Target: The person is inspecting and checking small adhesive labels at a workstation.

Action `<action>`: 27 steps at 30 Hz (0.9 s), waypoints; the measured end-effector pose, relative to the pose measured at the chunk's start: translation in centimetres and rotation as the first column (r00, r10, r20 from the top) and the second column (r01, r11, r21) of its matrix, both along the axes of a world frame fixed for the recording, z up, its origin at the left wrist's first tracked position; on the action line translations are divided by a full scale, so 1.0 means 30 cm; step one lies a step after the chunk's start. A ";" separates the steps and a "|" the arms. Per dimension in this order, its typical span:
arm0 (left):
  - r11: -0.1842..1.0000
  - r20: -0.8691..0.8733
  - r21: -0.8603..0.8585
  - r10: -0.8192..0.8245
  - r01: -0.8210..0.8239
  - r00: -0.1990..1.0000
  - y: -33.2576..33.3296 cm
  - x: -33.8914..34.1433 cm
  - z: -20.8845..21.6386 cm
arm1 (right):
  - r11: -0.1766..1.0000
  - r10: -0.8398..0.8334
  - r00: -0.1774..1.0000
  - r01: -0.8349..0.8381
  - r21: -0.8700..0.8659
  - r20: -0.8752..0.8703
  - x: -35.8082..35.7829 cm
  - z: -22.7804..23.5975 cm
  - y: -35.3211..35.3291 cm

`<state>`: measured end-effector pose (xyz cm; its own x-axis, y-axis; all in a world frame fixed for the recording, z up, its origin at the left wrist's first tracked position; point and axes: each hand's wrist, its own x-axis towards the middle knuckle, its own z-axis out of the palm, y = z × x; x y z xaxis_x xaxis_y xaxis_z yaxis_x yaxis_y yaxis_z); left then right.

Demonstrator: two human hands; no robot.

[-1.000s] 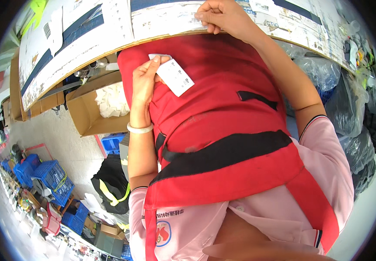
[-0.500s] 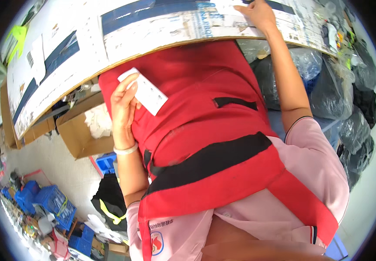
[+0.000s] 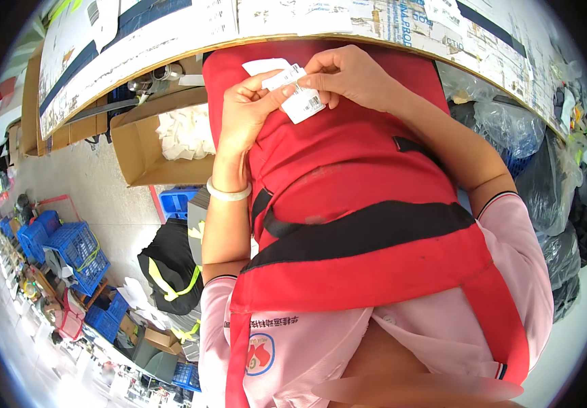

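Note:
In front of my red apron (image 3: 348, 177) I hold a white printed label (image 3: 303, 107) over my lap. Its face carries small black print, and a plain white end sticks out on the left. My left hand (image 3: 247, 112) pinches it between thumb and fingers from the left side. From the right, my right hand (image 3: 348, 76) has its thumb and forefinger closed on the upper edge, near my left thumb. A pale bangle (image 3: 229, 192) circles my left wrist. Whether the label is one piece or several layers, I cannot make out.
A worn white table (image 3: 273, 19) with dark tape strips spans the far side. Beneath its left part stands a cardboard box (image 3: 130, 153) holding crumpled white paper. Blue crates (image 3: 79, 255) are on the floor at left. Plastic bags (image 3: 545, 170) are heaped at right.
My right hand has come back from the tabletop to the label. My left hand has moved up and right with the label, which now sits between both hands.

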<state>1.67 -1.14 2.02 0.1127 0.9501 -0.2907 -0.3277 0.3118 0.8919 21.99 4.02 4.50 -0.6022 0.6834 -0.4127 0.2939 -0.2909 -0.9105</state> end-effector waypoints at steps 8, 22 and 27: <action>0.990 -0.060 -0.034 -0.138 0.136 0.989 0.014 -0.011 -0.004 | 0.971 -0.050 0.996 0.066 0.229 -0.077 -0.002 0.005 0.012; 0.991 -0.033 -0.084 -0.109 0.106 0.993 0.054 -0.029 -0.108 | 0.933 -0.331 0.941 0.316 0.173 0.065 0.121 0.054 0.247; 0.989 -0.042 -0.102 -0.115 0.111 0.992 0.052 -0.030 -0.117 | 0.939 -0.331 0.937 0.315 0.140 0.112 0.101 0.052 0.251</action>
